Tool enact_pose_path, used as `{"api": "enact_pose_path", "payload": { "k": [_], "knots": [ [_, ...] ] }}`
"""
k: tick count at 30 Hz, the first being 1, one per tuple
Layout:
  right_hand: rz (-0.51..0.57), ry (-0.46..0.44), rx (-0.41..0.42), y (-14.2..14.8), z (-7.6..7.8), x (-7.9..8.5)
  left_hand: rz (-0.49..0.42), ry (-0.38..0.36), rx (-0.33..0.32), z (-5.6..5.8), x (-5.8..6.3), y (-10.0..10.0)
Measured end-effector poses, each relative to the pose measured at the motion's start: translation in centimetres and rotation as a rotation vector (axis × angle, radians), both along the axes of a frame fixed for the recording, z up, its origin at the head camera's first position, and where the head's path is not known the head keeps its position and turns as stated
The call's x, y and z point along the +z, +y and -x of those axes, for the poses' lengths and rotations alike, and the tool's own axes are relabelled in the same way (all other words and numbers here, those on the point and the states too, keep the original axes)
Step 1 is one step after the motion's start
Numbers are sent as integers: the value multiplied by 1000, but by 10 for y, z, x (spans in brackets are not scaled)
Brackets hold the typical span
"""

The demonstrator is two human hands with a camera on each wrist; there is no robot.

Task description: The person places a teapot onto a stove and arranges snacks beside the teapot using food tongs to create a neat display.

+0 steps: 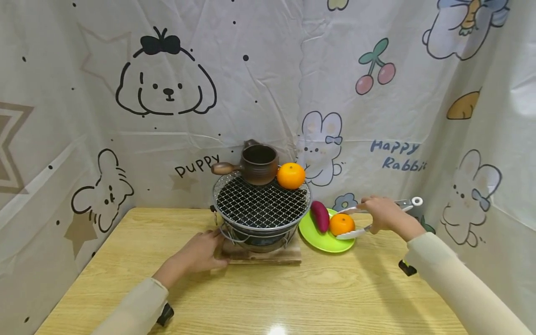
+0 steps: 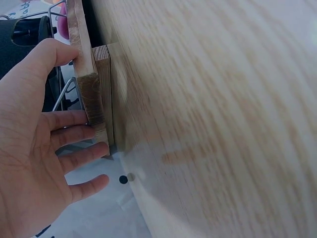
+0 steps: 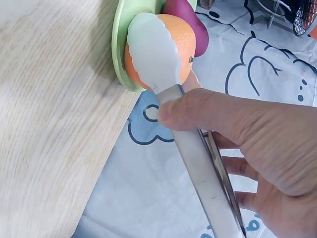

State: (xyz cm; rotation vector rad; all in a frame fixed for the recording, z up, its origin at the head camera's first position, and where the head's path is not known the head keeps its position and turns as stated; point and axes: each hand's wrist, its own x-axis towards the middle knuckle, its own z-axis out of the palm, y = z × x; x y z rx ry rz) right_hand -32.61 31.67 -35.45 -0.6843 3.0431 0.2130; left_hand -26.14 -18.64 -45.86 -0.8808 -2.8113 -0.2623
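Note:
My right hand (image 1: 383,214) grips metal tongs (image 3: 200,173) with white scalloped tips. The tips stand either side of an orange mandarin (image 1: 342,225) on a green plate (image 1: 325,244). Beside that fruit on the plate lies a purple sweet potato (image 1: 320,217). On the left, my left hand (image 1: 203,251) rests at the end of a wooden board (image 2: 81,74) under a round grill (image 1: 261,204), its fingers loosely spread and its thumb at the board's edge.
A brown clay pot (image 1: 259,163) with a side handle stands at the back of the grill mesh, with another orange mandarin (image 1: 291,176) next to it. A printed curtain (image 1: 268,83) hangs behind the wooden table (image 1: 268,288).

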Motion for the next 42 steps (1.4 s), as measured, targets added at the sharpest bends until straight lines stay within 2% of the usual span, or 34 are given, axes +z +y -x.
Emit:
{"api": "enact_pose_path", "payload": {
  "k": [12, 17, 31, 42],
  "knots": [
    [0, 156, 65, 8, -9, -9, 3, 28, -8, -2, 1, 0],
    [24, 209, 65, 10, -12, -5, -2, 47, -15, -2, 0, -2],
    [158, 350, 23, 17, -27, 21, -43, 45, -39, -3, 1, 0],
    [312, 597, 14, 4, -36, 54, -23, 104, -62, 1, -3, -4]
  ]
}}
